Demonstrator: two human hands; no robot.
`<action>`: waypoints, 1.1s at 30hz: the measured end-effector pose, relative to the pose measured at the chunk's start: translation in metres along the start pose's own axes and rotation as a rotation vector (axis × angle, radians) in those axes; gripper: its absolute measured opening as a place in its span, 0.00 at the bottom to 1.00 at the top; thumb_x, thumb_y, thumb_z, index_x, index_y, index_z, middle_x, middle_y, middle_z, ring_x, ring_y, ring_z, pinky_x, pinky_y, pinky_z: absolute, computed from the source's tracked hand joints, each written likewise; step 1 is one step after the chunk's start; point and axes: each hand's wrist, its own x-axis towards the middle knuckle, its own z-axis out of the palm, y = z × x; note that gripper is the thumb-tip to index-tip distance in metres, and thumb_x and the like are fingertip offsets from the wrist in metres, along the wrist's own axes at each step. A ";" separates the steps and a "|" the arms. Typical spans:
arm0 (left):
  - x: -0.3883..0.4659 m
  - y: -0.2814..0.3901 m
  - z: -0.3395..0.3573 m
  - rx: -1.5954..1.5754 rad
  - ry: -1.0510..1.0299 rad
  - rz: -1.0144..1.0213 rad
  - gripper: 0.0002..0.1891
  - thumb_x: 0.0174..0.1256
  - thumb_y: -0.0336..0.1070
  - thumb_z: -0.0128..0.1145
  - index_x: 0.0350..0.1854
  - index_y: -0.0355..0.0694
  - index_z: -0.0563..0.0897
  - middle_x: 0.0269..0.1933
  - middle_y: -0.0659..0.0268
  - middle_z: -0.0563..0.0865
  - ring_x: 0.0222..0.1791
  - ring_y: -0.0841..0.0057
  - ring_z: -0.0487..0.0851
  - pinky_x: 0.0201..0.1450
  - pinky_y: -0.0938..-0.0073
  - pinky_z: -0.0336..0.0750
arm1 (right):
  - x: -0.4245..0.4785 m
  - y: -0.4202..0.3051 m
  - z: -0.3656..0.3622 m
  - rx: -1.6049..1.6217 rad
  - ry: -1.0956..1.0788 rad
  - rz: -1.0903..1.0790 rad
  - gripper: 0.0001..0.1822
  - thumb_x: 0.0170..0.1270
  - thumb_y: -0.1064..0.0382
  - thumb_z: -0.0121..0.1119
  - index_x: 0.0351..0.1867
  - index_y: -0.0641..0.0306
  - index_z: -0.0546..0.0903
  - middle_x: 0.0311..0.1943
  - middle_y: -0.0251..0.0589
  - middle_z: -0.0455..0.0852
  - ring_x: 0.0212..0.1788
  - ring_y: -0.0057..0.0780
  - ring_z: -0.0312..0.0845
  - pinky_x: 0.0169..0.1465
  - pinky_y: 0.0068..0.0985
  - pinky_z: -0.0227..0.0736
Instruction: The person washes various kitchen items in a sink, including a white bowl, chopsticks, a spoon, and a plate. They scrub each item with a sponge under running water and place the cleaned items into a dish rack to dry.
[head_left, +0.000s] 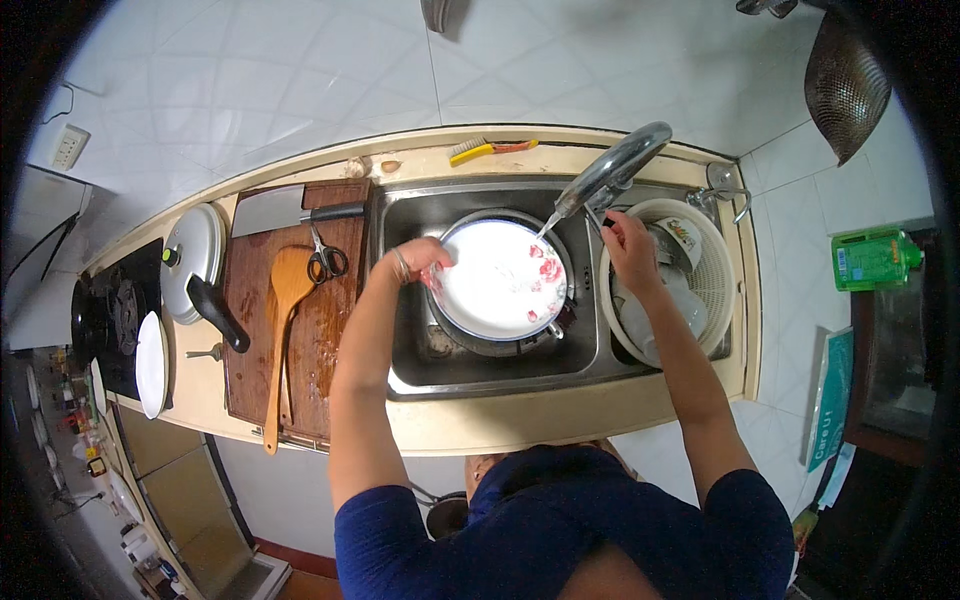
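Note:
My left hand (426, 259) grips the left rim of a white dish (487, 281) with red flowers and a blue edge. The dish is held over the left basin of a stainless steel sink (411, 360). Beneath it shows part of a dark round pan (469, 341). Water runs from the chrome faucet (619, 165) onto the upper right of the dish. My right hand (630, 251) has its fingertips pinched at the faucet lever (595, 223). Below that hand, a cream plastic colander (718, 274) holds a flowered bowl (681, 238) and other dishes.
Left of the sink lies a wooden cutting board (322, 337) with a cleaver (270, 211), scissors (325, 255) and a wooden spatula (291, 281). A pressure cooker lid (184, 277) and white plate (152, 365) are farther left. A wire brush (491, 150) lies behind the sink.

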 end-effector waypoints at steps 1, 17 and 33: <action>0.002 -0.008 0.012 -0.145 -0.009 -0.004 0.11 0.40 0.29 0.55 0.27 0.26 0.75 0.21 0.60 0.78 0.18 0.74 0.78 0.18 0.76 0.74 | 0.000 0.004 0.000 0.001 -0.001 0.026 0.14 0.53 0.63 0.53 0.42 0.64 0.73 0.29 0.45 0.75 0.25 0.33 0.73 0.32 0.27 0.68; 0.044 -0.044 0.076 -0.244 0.439 0.440 0.20 0.45 0.23 0.53 0.46 0.31 0.69 0.35 0.60 0.79 0.31 0.75 0.79 0.30 0.77 0.75 | 0.005 0.004 0.002 -0.125 -0.034 -0.036 0.17 0.47 0.61 0.59 0.41 0.61 0.73 0.26 0.41 0.74 0.26 0.36 0.72 0.29 0.30 0.67; -0.100 0.013 0.145 1.293 0.679 0.779 0.24 0.32 0.20 0.52 0.39 0.41 0.69 0.41 0.60 0.76 0.37 0.60 0.76 0.33 0.66 0.73 | -0.057 -0.060 -0.025 -0.201 -0.394 -0.428 0.36 0.43 0.63 0.58 0.58 0.54 0.60 0.50 0.45 0.66 0.51 0.39 0.62 0.53 0.35 0.54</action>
